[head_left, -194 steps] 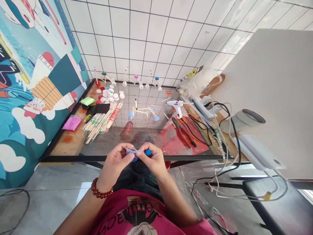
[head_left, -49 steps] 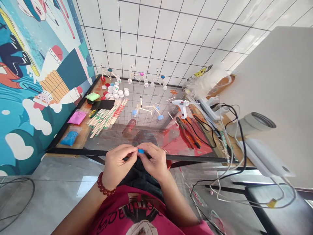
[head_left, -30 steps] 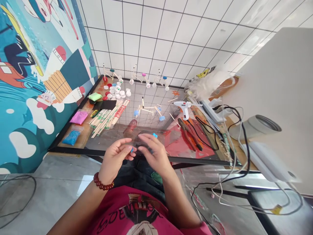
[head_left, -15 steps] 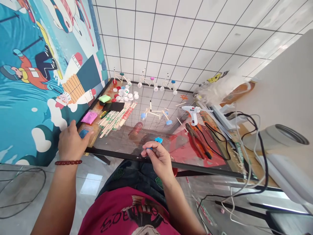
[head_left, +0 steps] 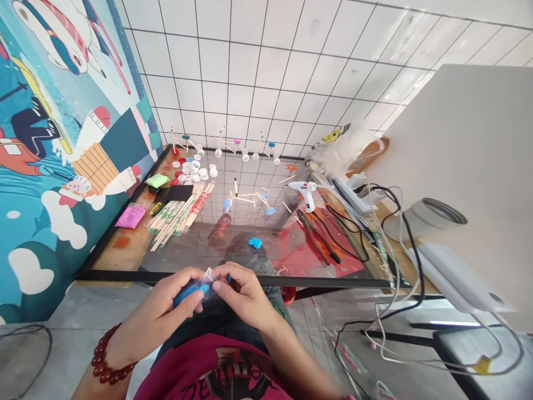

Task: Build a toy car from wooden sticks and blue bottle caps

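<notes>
Just past the table's near edge, my left hand [head_left: 164,305] is closed around a small clear bag of blue modelling clay [head_left: 184,294]. Fingertips of my right hand [head_left: 245,299] meet the bag's clear upper end, and a bit of blue clay [head_left: 230,279] shows between its curled fingers. A lump of blue clay [head_left: 255,243] lies on the tabletop beyond the right hand. Farther off stands a stick frame [head_left: 245,198] with blue clay on its ends.
Wooden sticks [head_left: 179,216], a pink packet [head_left: 130,216], a green packet [head_left: 157,180] and bottle caps [head_left: 195,169] occupy the left side. A white glue gun [head_left: 306,194], pliers [head_left: 318,236] and cables [head_left: 410,239] lie right. More stick frames [head_left: 227,145] line the back.
My left hand has brought the blue clay bag from the table's left side to my right hand, near my body. The view has shifted; the blue lump stays on the table.
</notes>
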A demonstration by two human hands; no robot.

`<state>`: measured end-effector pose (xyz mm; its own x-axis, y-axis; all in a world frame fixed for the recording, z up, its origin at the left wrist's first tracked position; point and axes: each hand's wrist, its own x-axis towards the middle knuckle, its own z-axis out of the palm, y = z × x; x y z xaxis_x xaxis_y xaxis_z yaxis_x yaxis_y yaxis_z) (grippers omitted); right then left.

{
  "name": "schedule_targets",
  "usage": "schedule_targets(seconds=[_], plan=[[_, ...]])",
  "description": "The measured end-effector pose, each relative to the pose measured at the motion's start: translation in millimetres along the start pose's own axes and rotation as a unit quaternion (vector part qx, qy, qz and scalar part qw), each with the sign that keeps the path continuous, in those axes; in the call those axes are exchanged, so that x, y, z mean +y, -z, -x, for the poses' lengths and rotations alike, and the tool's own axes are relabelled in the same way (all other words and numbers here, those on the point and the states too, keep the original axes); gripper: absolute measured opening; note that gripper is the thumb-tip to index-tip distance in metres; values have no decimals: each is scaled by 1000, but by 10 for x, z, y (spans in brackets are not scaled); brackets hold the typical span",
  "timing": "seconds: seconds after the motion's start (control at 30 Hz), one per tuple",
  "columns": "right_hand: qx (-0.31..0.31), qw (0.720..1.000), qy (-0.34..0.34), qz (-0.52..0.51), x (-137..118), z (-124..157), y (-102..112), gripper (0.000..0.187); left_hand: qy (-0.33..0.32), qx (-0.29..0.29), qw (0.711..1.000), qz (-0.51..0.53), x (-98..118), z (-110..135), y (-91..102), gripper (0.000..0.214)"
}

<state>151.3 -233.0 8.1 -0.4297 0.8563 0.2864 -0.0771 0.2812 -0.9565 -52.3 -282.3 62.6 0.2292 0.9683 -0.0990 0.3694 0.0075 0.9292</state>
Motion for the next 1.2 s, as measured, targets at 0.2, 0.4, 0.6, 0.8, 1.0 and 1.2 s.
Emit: schedule_targets(seconds=[0.2,0.4,0.6,0.8,1.0,1.2], plan=[[-61,998,-22,-2,3,31,147,33,36,41,994,90,32,-80,-17,27],[6,998,-54,-35,25,17,126,37,31,68,995,64,-33,-200,-39,33],[58,997,-55,-7,5,6,93,42,-54,258,965,12,-180,-309,-245,26],[117,964,96,220,82,43,-36,30,-26,187,982,16,-156,-303,-485,26],[110,957,109,244,180,66,-79,25,22,162,984,63,-165,-372,-467,30],[91,945,122,290,295,33,-70,24,71,124,985,99,-304,-471,-463,37]])
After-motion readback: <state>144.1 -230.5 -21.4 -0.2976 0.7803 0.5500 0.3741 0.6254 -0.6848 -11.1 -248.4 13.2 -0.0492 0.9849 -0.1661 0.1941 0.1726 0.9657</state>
